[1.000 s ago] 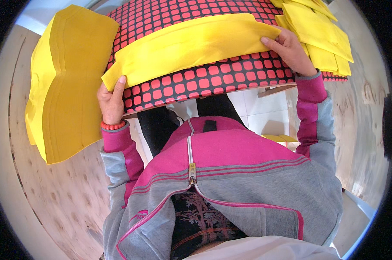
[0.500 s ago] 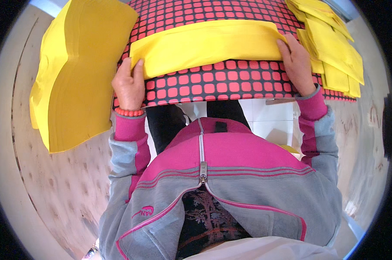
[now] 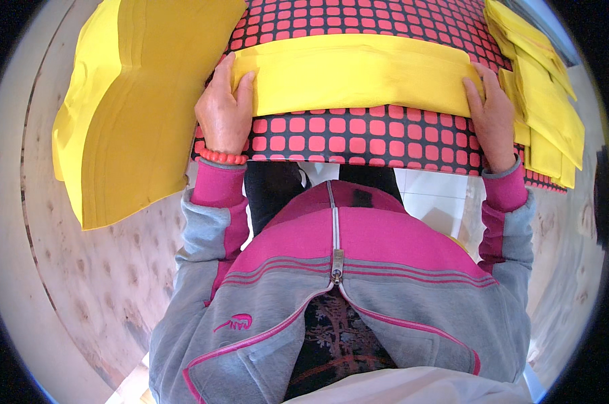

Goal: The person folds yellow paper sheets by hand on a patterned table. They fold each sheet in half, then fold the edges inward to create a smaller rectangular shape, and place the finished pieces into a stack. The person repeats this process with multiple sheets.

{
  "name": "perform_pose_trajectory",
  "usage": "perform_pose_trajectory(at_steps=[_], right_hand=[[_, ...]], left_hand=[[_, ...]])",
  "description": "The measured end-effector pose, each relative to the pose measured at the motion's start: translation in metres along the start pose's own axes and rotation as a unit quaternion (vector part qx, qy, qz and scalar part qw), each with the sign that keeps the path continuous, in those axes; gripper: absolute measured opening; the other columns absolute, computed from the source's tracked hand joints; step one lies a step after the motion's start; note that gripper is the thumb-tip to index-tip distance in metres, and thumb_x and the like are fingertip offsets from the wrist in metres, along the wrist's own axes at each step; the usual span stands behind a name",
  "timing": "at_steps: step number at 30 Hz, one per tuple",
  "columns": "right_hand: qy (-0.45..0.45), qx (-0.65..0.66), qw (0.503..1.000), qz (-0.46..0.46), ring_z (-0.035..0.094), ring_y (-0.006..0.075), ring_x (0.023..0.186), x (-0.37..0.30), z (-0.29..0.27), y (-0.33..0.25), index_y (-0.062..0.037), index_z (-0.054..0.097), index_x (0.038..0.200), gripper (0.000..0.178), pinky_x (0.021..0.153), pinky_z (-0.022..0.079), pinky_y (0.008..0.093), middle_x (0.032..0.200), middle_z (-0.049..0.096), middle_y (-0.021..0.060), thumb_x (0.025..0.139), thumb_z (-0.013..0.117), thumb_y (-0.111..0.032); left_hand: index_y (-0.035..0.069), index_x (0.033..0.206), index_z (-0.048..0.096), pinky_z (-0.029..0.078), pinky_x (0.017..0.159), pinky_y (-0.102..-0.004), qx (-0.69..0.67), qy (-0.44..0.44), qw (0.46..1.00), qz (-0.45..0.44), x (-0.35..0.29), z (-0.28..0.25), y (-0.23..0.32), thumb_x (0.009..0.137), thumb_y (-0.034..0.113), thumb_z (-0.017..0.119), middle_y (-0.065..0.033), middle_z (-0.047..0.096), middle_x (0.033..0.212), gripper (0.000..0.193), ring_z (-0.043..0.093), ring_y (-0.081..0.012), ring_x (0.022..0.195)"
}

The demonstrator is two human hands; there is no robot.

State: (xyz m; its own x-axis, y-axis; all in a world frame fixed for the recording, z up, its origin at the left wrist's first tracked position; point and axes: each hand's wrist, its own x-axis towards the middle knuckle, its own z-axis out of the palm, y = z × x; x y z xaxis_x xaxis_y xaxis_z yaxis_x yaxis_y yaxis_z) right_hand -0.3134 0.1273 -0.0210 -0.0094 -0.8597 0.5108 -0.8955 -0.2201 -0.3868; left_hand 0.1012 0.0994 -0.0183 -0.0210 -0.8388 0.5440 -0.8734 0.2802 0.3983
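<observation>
Pinching yellow cloth strip (image 3: 358, 73) by ends w/ L hand (image 3: 223, 114) & R hand (image 3: 493, 120) nr table (image 3: 336, 143) front edge, w/ folded yellow pcs (image 3: 547, 111) at R edge.

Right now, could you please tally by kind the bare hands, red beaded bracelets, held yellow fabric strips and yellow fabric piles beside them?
Bare left hand, bare right hand: 2
Red round-beaded bracelet: 1
Long yellow fabric strip, held: 1
Layered yellow fabric pile at left, folded yellow fabric pile at right: 2
Total: 6

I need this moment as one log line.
yellow strip: over patterned cover; left grip: left end; right grip: right end; folded pieces: right
</observation>
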Motion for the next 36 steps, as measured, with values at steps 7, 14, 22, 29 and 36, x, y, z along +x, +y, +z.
perform_pose_trajectory(at_steps=[7,14,22,29,36], right_hand=[[-0.021,-0.032,0.999,0.007,0.068,0.0407,0.092,0.002,0.001,0.004,-0.0095,0.058,0.129,0.036,0.075,0.053,0.0472,0.104,0.07,0.0207,0.098,0.061,-0.026],[-0.012,-0.031,0.999,-0.02,0.067,0.0413,0.095,0.004,0.001,0.007,-0.0095,0.057,0.13,0.037,0.079,0.053,0.0469,0.109,0.069,0.0214,0.097,0.061,-0.025],[-0.057,-0.027,0.997,0.047,0.066,0.0409,0.102,0.008,-0.002,0.001,-0.0066,0.056,0.132,0.037,0.083,0.053,0.0453,0.115,0.068,0.0221,0.099,0.058,-0.023],[-0.055,-0.045,0.997,0.041,0.067,0.0404,0.101,0.006,-0.003,0.0,-0.0071,0.056,0.132,0.036,0.082,0.053,0.0453,0.115,0.068,0.0219,0.1,0.057,-0.022],[-0.023,-0.038,0.999,0.021,0.067,0.0399,0.098,0.006,-0.003,0.003,-0.0082,0.057,0.131,0.038,0.081,0.053,0.0459,0.112,0.069,0.0203,0.098,0.058,-0.026]], left_hand=[[0.0,0.128,0.06,0.048,0.097,-0.0442,0.092,0.047,0.994,0.044,0.002,-0.006,0.01,0.09,0.019,0.07,-0.0211,0.065,0.125,0.044,0.063,-0.0359,0.114],[0.003,0.136,0.056,0.031,0.115,-0.0534,-0.056,-0.092,0.945,0.31,-0.007,0.011,0.082,0.083,0.023,0.074,-0.0172,0.054,0.142,0.06,0.049,-0.0324,0.135],[0.006,0.144,0.048,0.019,0.121,-0.0526,-0.022,-0.199,0.921,0.335,0.006,0.034,0.102,0.089,0.052,0.062,-0.0165,0.038,0.155,0.074,0.031,-0.0298,0.147],[0.007,0.148,0.042,0.02,0.119,-0.0555,-0.013,-0.191,0.92,0.343,0.006,0.037,0.098,0.09,0.052,0.06,-0.0169,0.036,0.157,0.076,0.031,-0.0324,0.148],[0.006,0.151,0.039,0.02,0.12,-0.0548,-0.019,-0.228,0.926,0.3,0.007,0.041,0.097,0.092,0.051,0.059,-0.0199,0.035,0.157,0.077,0.031,-0.0344,0.147]])
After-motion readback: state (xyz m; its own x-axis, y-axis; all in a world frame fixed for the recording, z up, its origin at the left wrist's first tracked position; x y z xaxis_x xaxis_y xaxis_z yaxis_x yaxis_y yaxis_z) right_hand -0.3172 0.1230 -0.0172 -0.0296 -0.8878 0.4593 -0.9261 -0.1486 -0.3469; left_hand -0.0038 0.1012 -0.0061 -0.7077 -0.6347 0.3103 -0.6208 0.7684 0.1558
